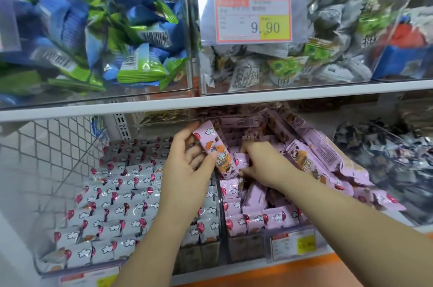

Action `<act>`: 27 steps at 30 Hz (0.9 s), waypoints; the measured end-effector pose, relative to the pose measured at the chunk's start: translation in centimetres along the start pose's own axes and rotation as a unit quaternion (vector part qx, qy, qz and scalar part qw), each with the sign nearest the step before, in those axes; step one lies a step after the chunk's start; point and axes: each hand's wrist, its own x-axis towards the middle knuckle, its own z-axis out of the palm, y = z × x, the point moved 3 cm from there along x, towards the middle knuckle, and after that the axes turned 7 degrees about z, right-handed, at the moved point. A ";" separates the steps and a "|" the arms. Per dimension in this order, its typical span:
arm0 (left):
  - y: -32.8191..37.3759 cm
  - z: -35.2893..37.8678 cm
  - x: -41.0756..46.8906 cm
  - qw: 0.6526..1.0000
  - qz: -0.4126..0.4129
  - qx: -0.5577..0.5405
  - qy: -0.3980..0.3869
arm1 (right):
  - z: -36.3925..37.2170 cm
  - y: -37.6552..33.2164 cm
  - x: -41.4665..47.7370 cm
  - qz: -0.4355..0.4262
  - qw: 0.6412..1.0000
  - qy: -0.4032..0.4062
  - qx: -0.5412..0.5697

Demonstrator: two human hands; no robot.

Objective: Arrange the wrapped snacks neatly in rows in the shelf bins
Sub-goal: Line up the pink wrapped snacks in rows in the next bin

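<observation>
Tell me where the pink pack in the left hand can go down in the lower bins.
Little bare room shows. The white-pack bin is full of rows. In the pink-pack bin, the likeliest opening for the pink pack in the left hand is the dark gap behind the front rows, below the right hand; loose packs crowd its right side.
</observation>
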 end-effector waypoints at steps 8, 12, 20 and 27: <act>-0.1 -0.1 0.1 1.000 -0.005 0.008 0.003 | -0.5 -0.4 0.5 -0.012 0.999 -0.016 -0.033; -0.3 0.3 0.1 1.000 0.003 0.012 0.002 | 0.0 -0.4 -0.1 -0.004 1.000 -0.014 -0.003; -0.3 2.0 -0.1 0.991 -0.007 0.100 -0.088 | -4.1 2.0 -4.2 -0.027 0.995 -0.100 -0.012; -0.2 2.5 1.1 0.932 0.033 0.303 -0.197 | -2.9 1.5 -5.1 -0.078 0.981 -0.179 -0.019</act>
